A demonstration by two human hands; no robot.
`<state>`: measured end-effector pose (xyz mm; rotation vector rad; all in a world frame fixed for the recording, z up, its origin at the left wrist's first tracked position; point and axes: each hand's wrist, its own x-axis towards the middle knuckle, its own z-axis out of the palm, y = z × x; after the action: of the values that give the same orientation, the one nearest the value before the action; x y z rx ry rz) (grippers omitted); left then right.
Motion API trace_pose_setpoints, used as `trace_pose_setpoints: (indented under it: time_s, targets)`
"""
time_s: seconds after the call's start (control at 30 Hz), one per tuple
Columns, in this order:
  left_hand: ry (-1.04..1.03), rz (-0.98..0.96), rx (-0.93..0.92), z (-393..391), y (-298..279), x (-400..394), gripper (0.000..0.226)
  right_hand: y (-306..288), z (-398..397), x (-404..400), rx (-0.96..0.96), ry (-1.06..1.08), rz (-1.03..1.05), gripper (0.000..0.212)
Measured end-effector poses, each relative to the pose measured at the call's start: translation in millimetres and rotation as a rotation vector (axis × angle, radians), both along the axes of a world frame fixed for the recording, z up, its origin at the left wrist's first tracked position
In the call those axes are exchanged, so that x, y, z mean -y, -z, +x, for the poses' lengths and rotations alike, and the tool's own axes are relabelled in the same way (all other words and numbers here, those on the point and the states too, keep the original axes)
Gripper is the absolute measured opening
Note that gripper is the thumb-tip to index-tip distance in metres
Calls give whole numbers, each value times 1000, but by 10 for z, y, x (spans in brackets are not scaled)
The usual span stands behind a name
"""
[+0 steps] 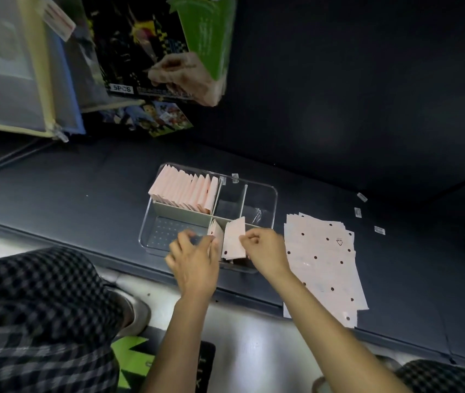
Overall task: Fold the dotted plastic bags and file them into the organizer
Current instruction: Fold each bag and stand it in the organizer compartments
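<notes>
Here the folded bag stands upright in the right hand's grip.

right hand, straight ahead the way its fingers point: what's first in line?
Likely the folded bag the right hand already pinches; beyond it, the left hand at the organizer. Depth is unclear.

A dark blue mat covers the low surface, a dark wall stands behind, and the shiny floor is pale.
</notes>
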<state>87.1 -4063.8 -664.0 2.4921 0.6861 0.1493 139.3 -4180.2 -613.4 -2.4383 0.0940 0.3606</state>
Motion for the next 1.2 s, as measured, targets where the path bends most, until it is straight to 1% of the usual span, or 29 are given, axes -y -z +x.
trace_pose_setpoints:
  time_s: [0.1, 0.23, 0.37, 0.43, 0.5, 0.63, 0.7, 0.73, 0.8, 0.87, 0.9, 0.93, 0.97, 1.03, 1.1, 1.13, 1.17, 1.2]
  targets:
    - [28, -35, 15, -19, 6, 13, 17, 23, 22, -163, 50, -68, -239, 25]
    - [36, -65, 31, -38, 9, 52, 16, 90, 32, -347, 6, -153, -353, 18]
    - [11, -124, 85, -64, 16, 73, 20, 155, 34, -407, -50, -137, -264, 30]
    - [5, -141, 94, -66, 9, 87, 24, 167, 17, -397, -51, -157, -247, 32]
    - [25, -133, 74, -57, 8, 101, 27, 151, -9, -343, -14, -176, -213, 27]
    - [30, -115, 25, -44, 18, 87, 23, 135, -145, 48, 167, -120, -57, 13]
    - [-3, -110, 49, -45, -12, 106, 21, 186, -286, 424, 213, -126, -41, 8]
    - [-9, -103, 95, -41, -38, 135, 20, 231, -369, 655, 205, -113, -52, 8]
    - [49, -99, 241, -40, -111, 247, 16, 334, -531, 1144, 157, -88, -137, 20]
    - [225, -149, 389, -67, -169, 455, 10, 424, -703, 1583, 64, -113, -237, 41]
    - [326, -192, 414, -102, -182, 579, 8, 471, -785, 1758, 10, -149, -275, 51]
    - [422, -235, 382, -151, -179, 705, 8, 505, -854, 1888, -36, -194, -322, 58]
    - [518, -276, 301, -207, -150, 825, 11, 526, -913, 1972, -62, -239, -369, 61]
    - [726, -307, 79, -335, 9, 1015, 26, 550, -998, 2031, -4, -296, -413, 54]
    - [906, -251, -112, -465, 218, 1089, 46, 576, -1037, 2027, 133, -311, -396, 44]
    - [962, -196, -176, -522, 294, 1087, 54, 588, -1050, 2025, 196, -309, -389, 39]
    - [998, -135, -210, -570, 354, 1073, 59, 602, -1058, 2029, 237, -309, -382, 33]
    - [1022, -85, -223, -604, 399, 1057, 63, 601, -1061, 2027, 236, -301, -365, 25]
